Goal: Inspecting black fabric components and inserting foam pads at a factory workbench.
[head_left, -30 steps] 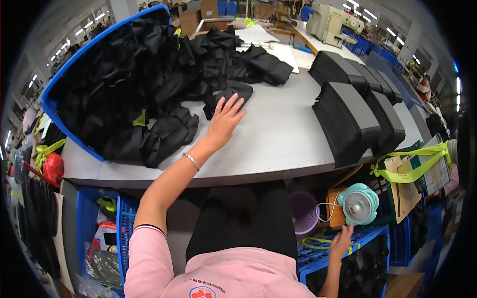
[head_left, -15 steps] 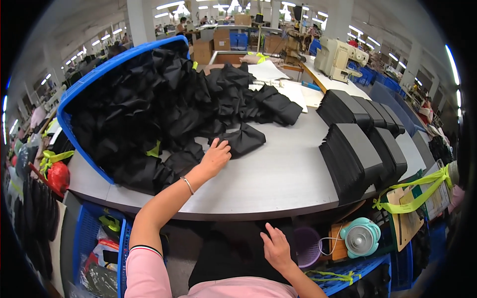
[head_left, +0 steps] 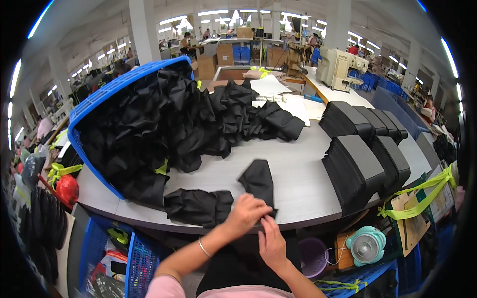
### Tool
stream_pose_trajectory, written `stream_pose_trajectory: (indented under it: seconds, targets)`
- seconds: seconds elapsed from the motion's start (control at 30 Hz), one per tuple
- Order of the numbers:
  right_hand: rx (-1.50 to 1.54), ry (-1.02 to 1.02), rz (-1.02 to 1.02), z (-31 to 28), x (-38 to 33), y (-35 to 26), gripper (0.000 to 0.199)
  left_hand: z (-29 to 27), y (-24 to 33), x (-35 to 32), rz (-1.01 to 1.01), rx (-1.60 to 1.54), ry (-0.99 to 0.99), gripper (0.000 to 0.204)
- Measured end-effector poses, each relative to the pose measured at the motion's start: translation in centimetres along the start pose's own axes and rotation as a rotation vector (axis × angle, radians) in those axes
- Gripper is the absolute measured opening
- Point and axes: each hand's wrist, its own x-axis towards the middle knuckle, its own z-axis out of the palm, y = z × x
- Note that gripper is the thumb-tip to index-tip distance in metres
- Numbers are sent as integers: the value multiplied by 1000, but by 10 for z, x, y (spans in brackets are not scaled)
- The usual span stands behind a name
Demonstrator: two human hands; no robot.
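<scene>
A flat black fabric piece (head_left: 259,181) stands out over the grey table at the near edge, slightly smeared by motion. My left hand (head_left: 245,214) is closed on its lower end, the fingers bent in a pinch. Just below, my right hand (head_left: 272,243) meets the left, its fingertips at the same lower corner of the fabric; the fingers partly hide the grip. Beside my left wrist another folded black fabric piece (head_left: 198,206) lies along the table's front edge. A heap of crumpled black pieces (head_left: 174,119) spills from a tipped blue plastic basket (head_left: 94,166) at the left.
Neat stacks of black pieces (head_left: 360,164) stand on the right of the table (head_left: 298,174). Behind them is a cream sewing machine (head_left: 338,67). Below the front edge are a blue crate (head_left: 130,258), a purple bin (head_left: 313,260) and a small turquoise fan (head_left: 366,245).
My left hand has drawn a black piece from the heap toward me. My right hand has risen to meet it at the table edge. The view has tilted up slightly.
</scene>
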Motion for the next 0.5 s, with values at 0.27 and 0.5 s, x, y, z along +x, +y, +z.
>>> stream_pose_trajectory:
  seconds: [0.27,0.5]
  targets:
    - [-282,-187,123,7,-10,29,15,11,67,3,-391,-232,239,18]
    - [1042,-112,743,16,-67,97,29,37,112,-7,-308,-357,38,13]
